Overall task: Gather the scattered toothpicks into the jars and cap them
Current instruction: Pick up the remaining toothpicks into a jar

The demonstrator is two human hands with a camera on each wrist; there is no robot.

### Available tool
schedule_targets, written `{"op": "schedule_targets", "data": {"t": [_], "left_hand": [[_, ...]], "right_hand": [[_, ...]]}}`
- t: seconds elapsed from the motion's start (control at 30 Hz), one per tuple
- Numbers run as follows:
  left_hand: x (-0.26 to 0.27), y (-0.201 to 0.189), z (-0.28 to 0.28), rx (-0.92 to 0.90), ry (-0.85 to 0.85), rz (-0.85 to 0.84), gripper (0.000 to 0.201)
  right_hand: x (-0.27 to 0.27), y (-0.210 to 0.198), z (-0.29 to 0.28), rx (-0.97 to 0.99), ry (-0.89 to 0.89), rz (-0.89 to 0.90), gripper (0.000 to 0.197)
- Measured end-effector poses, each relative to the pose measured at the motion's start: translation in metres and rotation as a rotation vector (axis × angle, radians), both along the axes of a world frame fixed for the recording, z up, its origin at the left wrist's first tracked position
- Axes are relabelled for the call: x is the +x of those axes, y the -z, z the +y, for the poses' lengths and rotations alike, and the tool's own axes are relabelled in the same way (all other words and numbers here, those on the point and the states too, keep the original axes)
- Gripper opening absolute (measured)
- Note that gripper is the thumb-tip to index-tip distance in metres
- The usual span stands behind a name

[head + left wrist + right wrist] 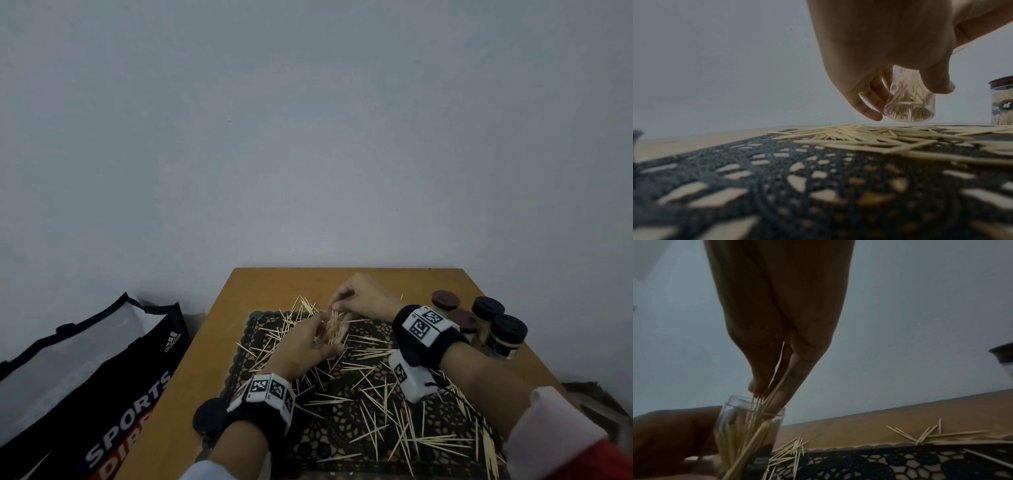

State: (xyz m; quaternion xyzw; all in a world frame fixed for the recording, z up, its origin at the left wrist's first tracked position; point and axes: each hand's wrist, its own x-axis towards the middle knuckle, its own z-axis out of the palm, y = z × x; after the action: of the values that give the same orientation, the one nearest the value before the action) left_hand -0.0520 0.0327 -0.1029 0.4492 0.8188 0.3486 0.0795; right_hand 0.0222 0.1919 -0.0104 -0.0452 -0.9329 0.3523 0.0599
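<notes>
Filling one jar is the step in hand. From the head view, the left hand (pixel 301 346) is wrapped around a clear jar (pixel 337 330) held tilted over the black lace mat (pixel 346 425), while the right hand (pixel 359 298) pinches a small bunch of toothpicks at the jar's mouth. Many scattered toothpicks (pixel 383 411) lie across the mat and the wooden table (pixel 219 342). Four capped jars (pixel 507 337) stand together at the table's right edge, and a loose dark lid (pixel 205 416) lies by the left wrist. A sports bag (pixel 102 377) sits on the floor to the left.

In the left wrist view, fingers and thumb curl round the jar (pixel 909 100), which is lifted off the mat with its base toward the camera and sticks visible inside. A heap of toothpicks (pixel 859 134) lies beneath it.

The right wrist view shows the fingertips (pixel 777 394) closed on the bunch of toothpicks (pixel 764 402), their lower ends already inside the jar's rim (pixel 756 408).

My judgement is that the next move calls for letting the bunch slide in lengthwise without snagging the rim, then returning for another pinch; much remains to gather before capping.
</notes>
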Motion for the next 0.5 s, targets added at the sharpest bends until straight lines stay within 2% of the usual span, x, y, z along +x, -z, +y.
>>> {"op": "schedule_targets", "data": {"t": [0.2,0.4,0.5], "left_hand": [[0.0020,-0.0023,-0.0003,0.010,-0.011,-0.006,0.061],[0.0033,-0.0034,-0.0012,0.013,-0.009,-0.008,0.065],[0.0029,-0.0027,-0.0019,0.045,-0.042,0.012,0.061]], "right_hand": [[-0.0007,0.0028,-0.0019,0.028,0.047,0.098,0.008],[0.0000,0.0047,0.0031,0.075,-0.053,0.037,0.008],[0.0015,0.0044,0.0060,-0.034,-0.035,0.077,0.019]]}}
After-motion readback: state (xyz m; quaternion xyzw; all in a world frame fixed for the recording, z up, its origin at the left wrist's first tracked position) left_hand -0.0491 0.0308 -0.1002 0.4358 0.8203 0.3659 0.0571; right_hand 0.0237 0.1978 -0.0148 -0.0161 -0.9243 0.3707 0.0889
